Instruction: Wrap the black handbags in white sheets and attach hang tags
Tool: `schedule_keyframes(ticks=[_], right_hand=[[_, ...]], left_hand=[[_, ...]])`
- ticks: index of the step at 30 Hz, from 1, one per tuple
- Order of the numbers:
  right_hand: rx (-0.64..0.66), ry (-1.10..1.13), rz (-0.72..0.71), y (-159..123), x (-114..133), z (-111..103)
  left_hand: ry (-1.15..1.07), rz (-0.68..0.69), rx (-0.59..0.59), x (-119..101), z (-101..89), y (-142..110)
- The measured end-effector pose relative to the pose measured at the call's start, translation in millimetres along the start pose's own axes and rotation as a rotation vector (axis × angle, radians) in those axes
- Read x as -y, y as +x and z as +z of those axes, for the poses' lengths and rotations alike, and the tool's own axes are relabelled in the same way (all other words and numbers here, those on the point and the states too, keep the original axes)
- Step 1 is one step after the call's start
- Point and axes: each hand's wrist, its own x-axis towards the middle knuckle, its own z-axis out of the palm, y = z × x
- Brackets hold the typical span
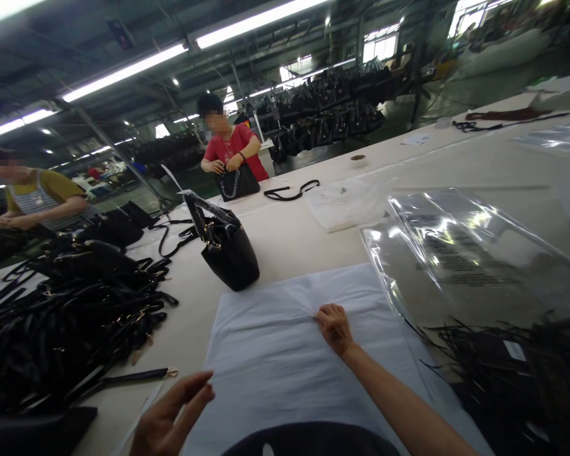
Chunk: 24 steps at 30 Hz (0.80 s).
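Note:
My right hand (334,329) is closed in a pinch on a thin, pale bluish-white sheet (275,354), and creases run out from the fingertips. Whether the sheet is paper or cloth I cannot tell; it appears to be part of a stack. At the lower left, my left hand (173,415) holds nothing, its thumb and fingers apart beside the stack's left edge. Just beyond the sheets a black handbag (230,253) stands on the table, its handles up and partly wrapped. A black rounded shape at the bottom centre covers the near part of the sheets.
Left lies a heap of black straps (71,316) with metal clasps. Clear plastic bags (475,253) lie at right, above dark tasselled pieces (513,361). Across the table (285,247), a person in red (237,149) handles another black bag; a person in yellow (52,196) stands left.

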Motion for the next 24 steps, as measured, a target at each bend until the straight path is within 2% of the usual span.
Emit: schedule_keyframes(ticks=[4, 6, 9, 12, 15, 18, 21, 24], right_hand=[[-0.033, 0.03, -0.117, -20, 17, -23], [-0.078, 0.05, -0.225, -31, 27, -42], [-0.158, 0.076, -0.395, -42, 42, -75], [-0.168, 0.084, -0.51, -49, 51, -108], [-0.136, 0.078, -0.592, -52, 56, -134], [-0.112, 0.074, -0.655, -53, 60, -154], [-0.122, 0.079, -0.705, -50, 68, -168], [-0.155, 0.085, -0.765, -45, 79, -183]], left_hand=[[0.171, 0.355, 0.268, -18, 46.7, 51], [0.294, 0.462, 0.408, -25, 74.0, 72], [0.48, 0.477, 0.67, -40, 109.1, 94], [0.566, 0.433, 0.941, -55, 131.9, 103], [0.561, 0.338, 1.163, -66, 142.2, 101], [0.441, 0.247, 1.289, -72, 142.5, 92], [0.289, 0.131, 1.321, -76, 135.5, 79], [0.158, 0.039, 1.289, -78, 122.3, 65]])
